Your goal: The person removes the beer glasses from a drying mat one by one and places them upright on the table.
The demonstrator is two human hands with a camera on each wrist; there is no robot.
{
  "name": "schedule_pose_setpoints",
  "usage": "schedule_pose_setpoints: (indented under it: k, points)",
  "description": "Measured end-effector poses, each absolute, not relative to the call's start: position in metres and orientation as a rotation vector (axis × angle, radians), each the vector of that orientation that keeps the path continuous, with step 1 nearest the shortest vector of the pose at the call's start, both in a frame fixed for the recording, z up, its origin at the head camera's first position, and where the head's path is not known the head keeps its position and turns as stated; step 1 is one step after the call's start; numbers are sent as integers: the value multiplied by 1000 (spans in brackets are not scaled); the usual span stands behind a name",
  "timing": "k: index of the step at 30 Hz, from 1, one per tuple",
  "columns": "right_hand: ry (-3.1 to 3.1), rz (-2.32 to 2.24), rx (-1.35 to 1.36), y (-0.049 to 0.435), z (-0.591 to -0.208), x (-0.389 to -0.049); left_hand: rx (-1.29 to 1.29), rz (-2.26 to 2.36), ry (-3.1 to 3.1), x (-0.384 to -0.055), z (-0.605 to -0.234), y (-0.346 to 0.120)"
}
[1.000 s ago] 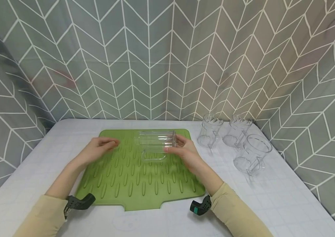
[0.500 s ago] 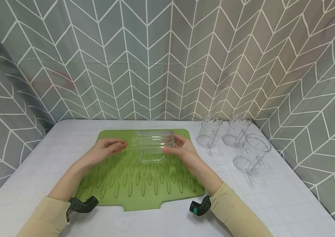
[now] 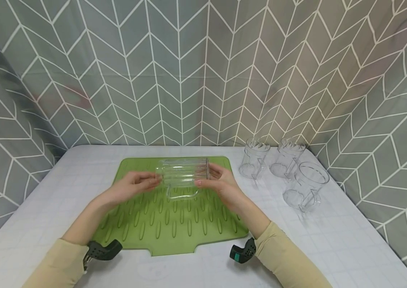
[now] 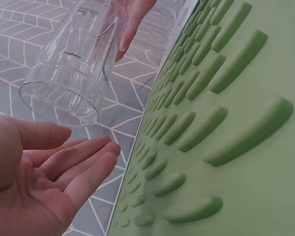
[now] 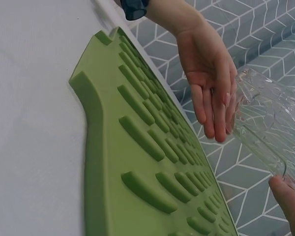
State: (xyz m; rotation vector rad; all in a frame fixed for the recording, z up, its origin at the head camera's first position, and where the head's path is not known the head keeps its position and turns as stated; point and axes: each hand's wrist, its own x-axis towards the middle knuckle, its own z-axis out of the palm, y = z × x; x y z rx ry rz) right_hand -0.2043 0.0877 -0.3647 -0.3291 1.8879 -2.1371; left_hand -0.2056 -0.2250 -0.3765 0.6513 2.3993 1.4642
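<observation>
My right hand (image 3: 226,190) grips a clear glass mug (image 3: 184,173) by its right end, thumb on the near side. Held sideways above a green ridged mat (image 3: 172,246), the mug has its handle pointing toward me. My left hand (image 3: 131,186) is at the mug's left end, its fingertips overlapping that end in the head view. In the left wrist view, the left hand (image 4: 49,182) has its palm turned up and fingers extended, just below the mug's round end (image 4: 61,101). Only the right thumb (image 5: 287,200) shows clearly in the right wrist view, beside the handle.
On the white-covered table (image 3: 268,264), three more clear glass mugs stand upright to the right: two at the back (image 3: 255,160) and one nearer (image 3: 305,187). A grey curtain (image 3: 192,72) with white chevron lines rises behind the table and at both sides.
My left hand has moved right, up to the mug's left end. The mug, still in my right hand, has shifted slightly left. The standing mugs have not moved.
</observation>
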Motion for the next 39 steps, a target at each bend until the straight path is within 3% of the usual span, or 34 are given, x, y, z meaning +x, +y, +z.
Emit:
schedule_pose_setpoints:
  k: [39]
  points:
    - [1886,-2116,-319,87,-364,-201,720,1451,2380,-202,-372,-225]
